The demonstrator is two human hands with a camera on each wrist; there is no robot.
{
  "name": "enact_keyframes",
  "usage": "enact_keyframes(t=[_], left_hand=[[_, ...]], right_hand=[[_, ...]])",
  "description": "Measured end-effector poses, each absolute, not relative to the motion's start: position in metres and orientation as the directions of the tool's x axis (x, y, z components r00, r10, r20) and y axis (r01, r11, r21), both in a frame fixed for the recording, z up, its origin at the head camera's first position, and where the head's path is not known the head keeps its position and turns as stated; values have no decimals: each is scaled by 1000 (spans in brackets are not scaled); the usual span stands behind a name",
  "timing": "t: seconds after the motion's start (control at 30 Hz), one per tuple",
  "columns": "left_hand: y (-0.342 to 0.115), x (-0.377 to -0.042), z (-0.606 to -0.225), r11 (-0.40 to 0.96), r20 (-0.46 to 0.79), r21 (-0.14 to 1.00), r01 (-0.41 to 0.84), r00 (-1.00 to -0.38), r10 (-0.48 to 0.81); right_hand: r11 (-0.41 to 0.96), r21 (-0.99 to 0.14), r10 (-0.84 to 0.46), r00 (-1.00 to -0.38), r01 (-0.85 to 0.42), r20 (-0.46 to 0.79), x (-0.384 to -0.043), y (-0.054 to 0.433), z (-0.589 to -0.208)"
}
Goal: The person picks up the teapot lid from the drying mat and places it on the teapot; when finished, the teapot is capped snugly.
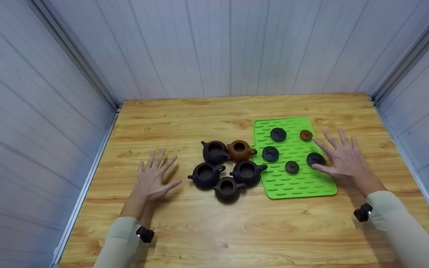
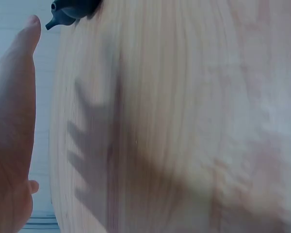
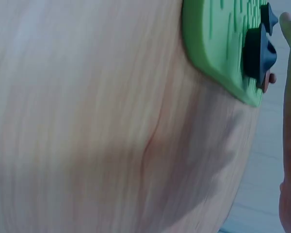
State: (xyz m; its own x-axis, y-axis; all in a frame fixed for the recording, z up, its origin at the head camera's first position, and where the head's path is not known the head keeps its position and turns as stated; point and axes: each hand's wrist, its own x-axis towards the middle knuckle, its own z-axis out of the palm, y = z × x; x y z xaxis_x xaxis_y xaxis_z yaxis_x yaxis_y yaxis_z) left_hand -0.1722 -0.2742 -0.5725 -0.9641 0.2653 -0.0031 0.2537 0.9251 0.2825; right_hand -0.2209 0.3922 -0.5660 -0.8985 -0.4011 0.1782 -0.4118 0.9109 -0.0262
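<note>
Five lids [image 1: 270,153] lie on the green mat [image 1: 292,188] at the right and none sits on the five little teapots [image 1: 247,174] in the middle, while the left hand [image 1: 153,179] and the right hand [image 1: 345,158] hold nothing, fingers spread wide apart.

Wood-grain table [image 1: 184,238], centre, reaching to 6 o'clock; pale panelled back wall [image 1: 214,48] at 12, left wall [image 1: 24,130] at 9, right wall [image 1: 419,85] at 3; grey corner posts [image 1: 74,52] at 10 and 2 o'clock.
</note>
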Motion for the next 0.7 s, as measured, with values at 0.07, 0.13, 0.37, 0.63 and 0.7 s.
enact_keyframes(t=[0.07,0.13,0.37,0.63,0.7], left_hand=[[-271,-173,-573,914,0,311,260,-962,274],[-267,-175,-573,903,1,339,264,-960,280],[-256,-176,-572,860,24,413,299,-948,318],[-243,-174,-569,796,12,526,298,-939,344],[-239,-174,-570,783,10,545,298,-937,350]], right_hand=[[906,-47,-407,-895,-421,181,-222,386,-565],[900,-64,-413,-892,-430,186,-224,380,-564],[889,-142,-409,-894,-436,183,-226,360,-561],[871,-204,-418,-893,-446,167,-223,328,-557],[866,-223,-420,-893,-448,163,-222,321,-555]])
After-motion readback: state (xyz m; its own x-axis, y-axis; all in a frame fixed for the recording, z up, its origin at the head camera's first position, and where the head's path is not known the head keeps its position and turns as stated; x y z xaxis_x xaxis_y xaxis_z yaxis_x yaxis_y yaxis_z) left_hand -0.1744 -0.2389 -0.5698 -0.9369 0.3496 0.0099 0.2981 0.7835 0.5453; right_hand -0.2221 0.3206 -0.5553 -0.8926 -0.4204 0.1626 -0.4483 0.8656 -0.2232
